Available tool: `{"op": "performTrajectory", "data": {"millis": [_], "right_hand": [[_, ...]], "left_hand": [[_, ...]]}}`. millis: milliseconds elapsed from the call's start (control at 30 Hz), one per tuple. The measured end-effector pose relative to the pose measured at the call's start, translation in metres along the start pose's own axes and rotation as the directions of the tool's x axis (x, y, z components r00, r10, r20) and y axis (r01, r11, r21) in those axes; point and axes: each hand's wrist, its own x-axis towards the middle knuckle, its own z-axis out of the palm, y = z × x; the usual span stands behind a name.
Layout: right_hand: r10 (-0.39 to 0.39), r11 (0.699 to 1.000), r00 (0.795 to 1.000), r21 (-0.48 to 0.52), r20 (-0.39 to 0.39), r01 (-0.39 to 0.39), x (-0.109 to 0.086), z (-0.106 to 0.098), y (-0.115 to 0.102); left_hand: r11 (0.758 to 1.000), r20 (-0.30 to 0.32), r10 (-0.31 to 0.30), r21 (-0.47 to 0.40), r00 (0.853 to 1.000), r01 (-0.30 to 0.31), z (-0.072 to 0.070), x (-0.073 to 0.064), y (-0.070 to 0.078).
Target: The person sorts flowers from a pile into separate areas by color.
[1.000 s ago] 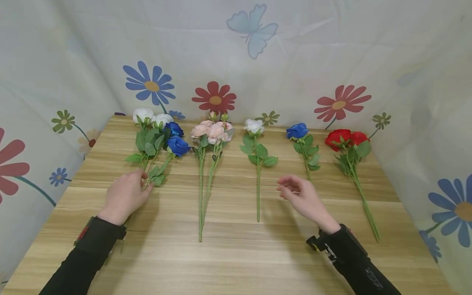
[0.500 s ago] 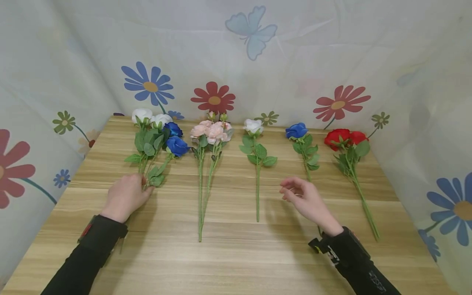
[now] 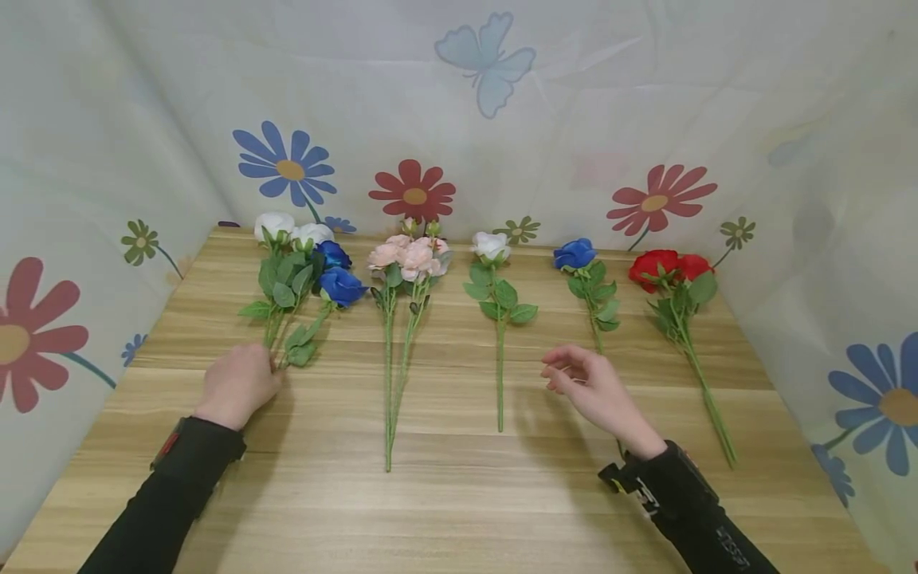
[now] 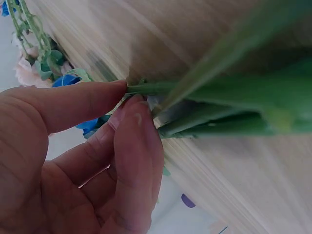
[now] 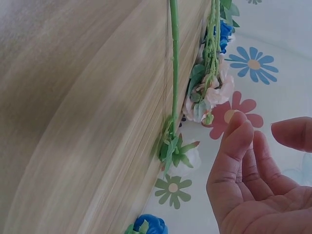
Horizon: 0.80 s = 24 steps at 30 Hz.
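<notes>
At the left of the table my left hand pinches the green stems of a bunch between thumb and fingers, as the left wrist view shows. The bunch has two white roses and two blue roses, with green leaves below the blooms. My right hand hovers with fingers loosely bent and nothing in them, thumb apart from the fingertips in the right wrist view. Nearest to it are a single blue rose, whose stem passes behind the hand, and a single white rose.
Pink flowers on long stems lie in the middle of the wooden table. Red roses lie at the right. A flower-printed cloth hangs behind the table and along its sides.
My left hand has drawn slightly down and left along the bunch, and the lower blue rose and its leaves have shifted a little left. My right hand stays nearly still.
</notes>
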Motion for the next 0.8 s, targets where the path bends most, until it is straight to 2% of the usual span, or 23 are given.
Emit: {"op": "performTrajectory", "data": {"millis": [233, 800], "right_hand": [[-0.019, 1.000, 1.000, 0.008, 0.004, 0.019, 0.000, 0.001, -0.001], [-0.027, 0.999, 0.999, 0.024, 0.020, 0.027, 0.001, 0.004, 0.001]], "left_hand": [[0.999, 0.010, -0.033, 0.014, 0.999, 0.033, 0.001, 0.003, -0.005], [0.998, 0.038, -0.055, 0.027, 0.998, 0.054, -0.002, 0.004, -0.015]]}}
